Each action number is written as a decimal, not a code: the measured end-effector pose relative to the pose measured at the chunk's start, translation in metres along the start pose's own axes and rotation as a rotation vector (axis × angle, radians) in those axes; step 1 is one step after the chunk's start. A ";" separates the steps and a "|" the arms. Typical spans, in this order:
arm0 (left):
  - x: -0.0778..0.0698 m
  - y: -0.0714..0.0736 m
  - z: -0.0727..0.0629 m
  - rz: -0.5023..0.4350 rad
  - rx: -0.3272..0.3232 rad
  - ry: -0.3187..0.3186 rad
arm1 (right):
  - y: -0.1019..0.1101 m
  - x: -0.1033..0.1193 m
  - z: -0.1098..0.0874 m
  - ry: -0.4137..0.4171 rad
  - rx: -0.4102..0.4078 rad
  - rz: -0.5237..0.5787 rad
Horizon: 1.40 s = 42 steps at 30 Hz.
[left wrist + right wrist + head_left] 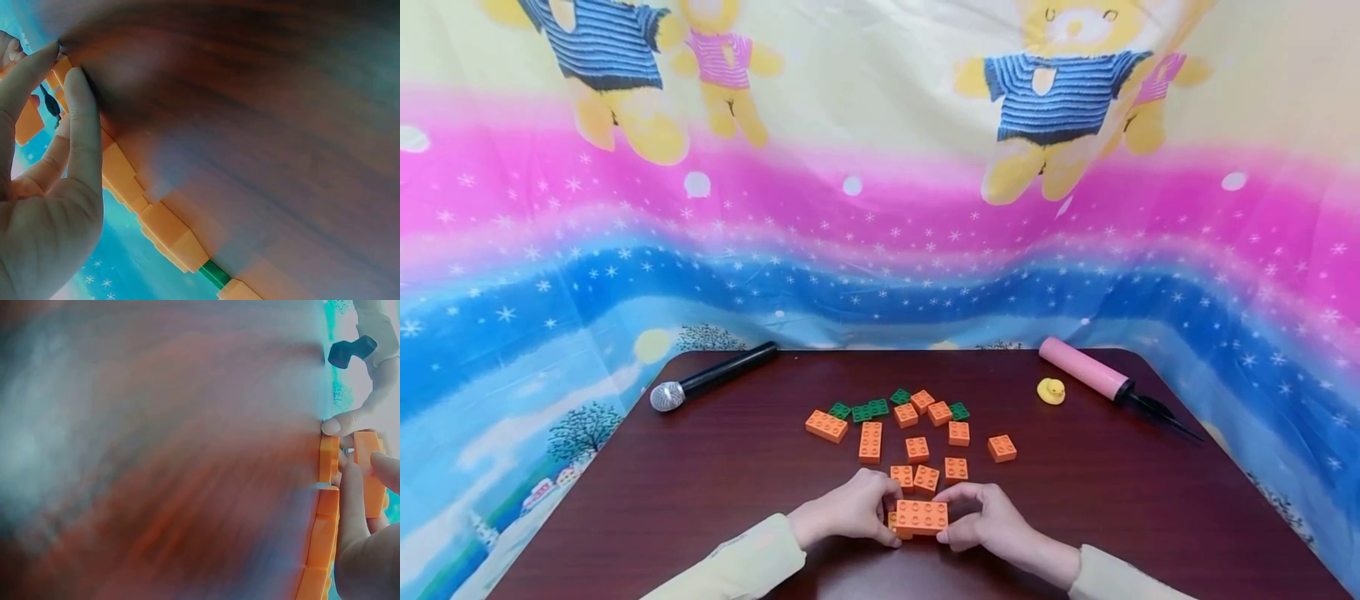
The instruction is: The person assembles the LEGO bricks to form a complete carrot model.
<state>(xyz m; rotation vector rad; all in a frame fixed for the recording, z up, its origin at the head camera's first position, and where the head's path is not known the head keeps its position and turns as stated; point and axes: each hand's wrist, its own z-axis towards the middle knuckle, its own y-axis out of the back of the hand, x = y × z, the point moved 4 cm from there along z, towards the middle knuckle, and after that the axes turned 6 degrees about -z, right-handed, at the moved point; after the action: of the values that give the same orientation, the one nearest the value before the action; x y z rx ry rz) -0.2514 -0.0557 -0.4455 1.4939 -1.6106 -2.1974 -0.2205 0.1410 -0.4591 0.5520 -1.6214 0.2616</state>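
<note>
Brick of orange plastic (922,517), long, rectangular and eight-studded, is hovering between the left hand (859,507) and the right hand (996,525). Right thumb and fingers are pinching its right end. Left thumb and fingers are gripping a smaller orange plastic brick (329,460), which is sitting partly hidden below the long brick's left part. Both wrists are slanting inward toward the long brick.

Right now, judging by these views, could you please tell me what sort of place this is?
Probably a makeshift play or recording corner: a printed teddy-bear cloth hangs behind a dark table with orange and green toy bricks on it.
</note>
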 end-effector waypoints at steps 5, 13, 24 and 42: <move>-0.001 -0.001 0.003 0.010 0.005 0.001 | 0.000 0.000 0.002 -0.003 0.013 0.004; -0.002 0.007 -0.005 0.003 -0.022 -0.043 | -0.002 0.004 0.003 -0.002 0.015 -0.001; -0.009 0.022 -0.011 -0.057 -0.148 -0.117 | -0.005 0.010 0.011 0.019 0.019 -0.023; -0.004 0.013 -0.025 -0.093 -0.134 -0.064 | -0.013 0.003 0.017 -0.064 0.018 -0.151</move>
<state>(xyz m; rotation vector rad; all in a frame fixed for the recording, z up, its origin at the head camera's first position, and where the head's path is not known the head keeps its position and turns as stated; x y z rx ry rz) -0.2383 -0.0774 -0.4329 1.5061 -1.4053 -2.3727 -0.2288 0.1215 -0.4601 0.6987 -1.6307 0.1475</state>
